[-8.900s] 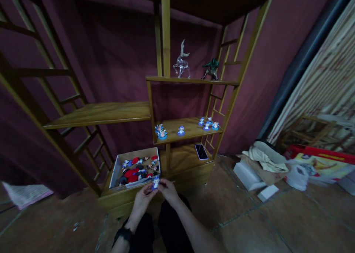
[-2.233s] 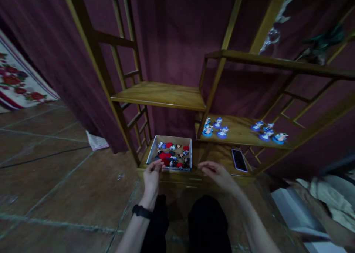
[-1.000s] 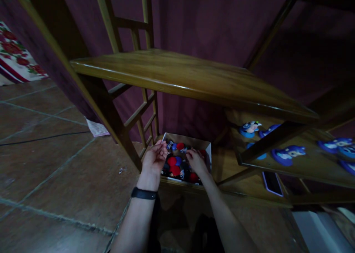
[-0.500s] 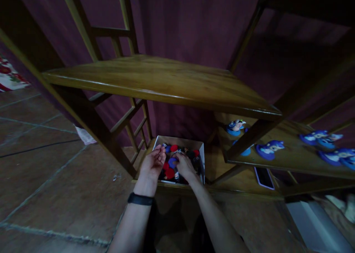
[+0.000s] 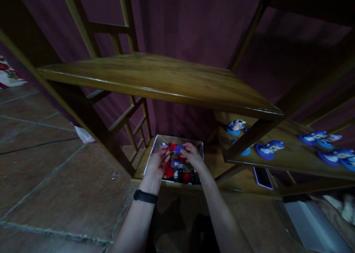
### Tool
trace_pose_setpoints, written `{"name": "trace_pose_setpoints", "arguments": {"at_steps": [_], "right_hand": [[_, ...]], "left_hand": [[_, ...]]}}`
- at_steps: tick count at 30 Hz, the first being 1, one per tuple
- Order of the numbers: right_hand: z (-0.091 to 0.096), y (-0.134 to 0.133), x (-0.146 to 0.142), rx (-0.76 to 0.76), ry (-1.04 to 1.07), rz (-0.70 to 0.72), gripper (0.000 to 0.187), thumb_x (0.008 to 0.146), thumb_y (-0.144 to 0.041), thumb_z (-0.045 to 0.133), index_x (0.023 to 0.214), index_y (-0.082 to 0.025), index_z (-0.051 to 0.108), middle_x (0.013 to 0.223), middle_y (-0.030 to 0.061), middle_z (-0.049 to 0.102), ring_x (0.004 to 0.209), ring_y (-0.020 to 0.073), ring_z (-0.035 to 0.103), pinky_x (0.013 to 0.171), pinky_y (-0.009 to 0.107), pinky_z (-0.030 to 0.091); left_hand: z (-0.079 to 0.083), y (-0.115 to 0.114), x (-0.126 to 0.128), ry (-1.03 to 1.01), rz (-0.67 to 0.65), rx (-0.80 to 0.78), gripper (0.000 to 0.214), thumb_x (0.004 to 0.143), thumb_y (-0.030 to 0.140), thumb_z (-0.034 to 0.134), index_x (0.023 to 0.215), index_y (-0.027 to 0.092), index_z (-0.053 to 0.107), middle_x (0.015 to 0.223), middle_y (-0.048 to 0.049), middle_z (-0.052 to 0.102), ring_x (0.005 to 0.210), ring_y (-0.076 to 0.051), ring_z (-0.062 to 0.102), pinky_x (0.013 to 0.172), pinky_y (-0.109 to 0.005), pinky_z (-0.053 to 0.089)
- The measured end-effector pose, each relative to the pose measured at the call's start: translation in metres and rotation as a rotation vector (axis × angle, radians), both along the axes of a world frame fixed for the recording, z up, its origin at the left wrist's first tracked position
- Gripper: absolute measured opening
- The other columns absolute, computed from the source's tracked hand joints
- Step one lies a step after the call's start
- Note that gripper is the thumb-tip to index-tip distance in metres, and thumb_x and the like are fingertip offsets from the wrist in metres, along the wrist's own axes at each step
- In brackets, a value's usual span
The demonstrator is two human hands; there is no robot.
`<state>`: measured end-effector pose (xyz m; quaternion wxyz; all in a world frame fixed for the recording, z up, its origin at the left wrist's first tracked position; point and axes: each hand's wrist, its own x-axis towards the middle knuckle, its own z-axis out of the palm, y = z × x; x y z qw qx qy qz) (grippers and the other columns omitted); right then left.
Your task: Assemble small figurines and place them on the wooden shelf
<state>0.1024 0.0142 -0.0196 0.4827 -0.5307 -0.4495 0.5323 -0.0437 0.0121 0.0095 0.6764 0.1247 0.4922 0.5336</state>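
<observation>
On the low shelf stands an open white box (image 5: 203,153) of small figurines with round red, blue and dark parts. Over its right side my right hand (image 5: 193,157) pinches the edge of a figurine's round blue-purple base (image 5: 179,149). The rest of that piece is hard to make out in the dim light. My left hand (image 5: 158,162), a dark band on its wrist, hovers at the box's left side with fingers loosely bent and apart. Its fingertips are near a red round piece (image 5: 168,170), and I see nothing held in it.
A wooden shelf board (image 5: 155,79) runs above the box. To the right, several blue and purple figurines (image 5: 268,149) stand on another shelf. Below them lies a phone (image 5: 263,177). Wooden posts and lattice (image 5: 130,116) rise at the left, and a grey box (image 5: 313,223) is at lower right.
My right hand has moved up and right, and the blue base has shifted with it. My left hand has lowered slightly and turned its palm more inward.
</observation>
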Motion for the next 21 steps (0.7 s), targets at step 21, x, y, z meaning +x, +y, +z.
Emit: {"name": "trace_pose_setpoints", "arguments": {"at_steps": [21], "right_hand": [[-0.003, 0.004, 0.021, 0.086, -0.534, -0.023, 0.020, 0.078, -0.030, 0.047, 0.085, -0.020, 0.063, 0.080, 0.0018, 0.065, 0.075, 0.0147, 0.057, 0.070, 0.028, 0.046]], "left_hand": [[0.013, 0.005, -0.023, -0.137, 0.055, 0.135, 0.010, 0.074, 0.004, 0.055, 0.080, 0.010, 0.060, 0.076, -0.0096, 0.068, 0.074, -0.017, 0.067, 0.060, -0.022, 0.055]]}}
